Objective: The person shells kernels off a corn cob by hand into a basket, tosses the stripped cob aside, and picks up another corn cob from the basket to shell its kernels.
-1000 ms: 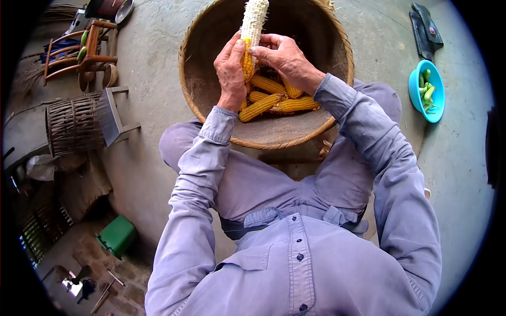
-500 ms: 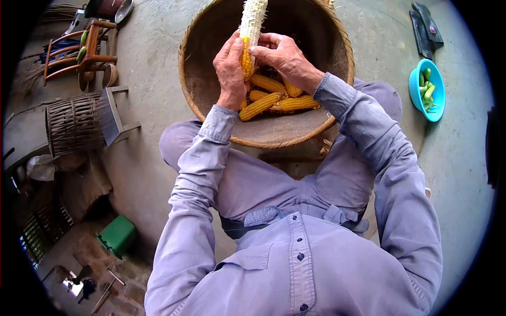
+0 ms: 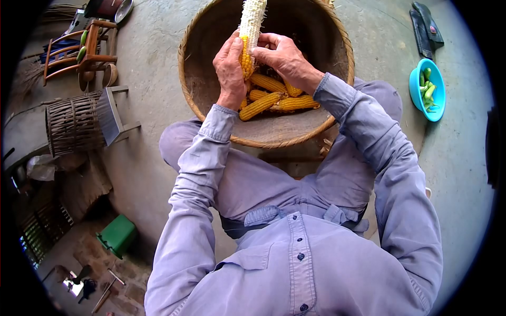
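Note:
An ear of corn (image 3: pixel 251 26) stands nearly upright between my hands, over a large round woven basket (image 3: pixel 279 139). Most of its cob is bare and white, with yellow kernels left along the lower left side. My left hand (image 3: pixel 230 67) is wrapped round its lower part. From the other side, my right hand (image 3: pixel 284 55) has its thumb pressed to the cob and its fingers curled behind, partly hidden. Below the hands, several full yellow ears of corn (image 3: pixel 261 106) lie in the basket.
A turquoise bowl (image 3: pixel 440 100) of green vegetables and a dark pouch (image 3: pixel 426 31) are on the floor at right. To the left are a wooden chair (image 3: pixel 90 50), a slatted basket (image 3: pixel 74 124) and a small stool (image 3: pixel 113 116). A green bin (image 3: pixel 118 235) stands lower left.
Hardly anything differs. The right thumb and the ear of corn have shifted very slightly; both hands keep their hold.

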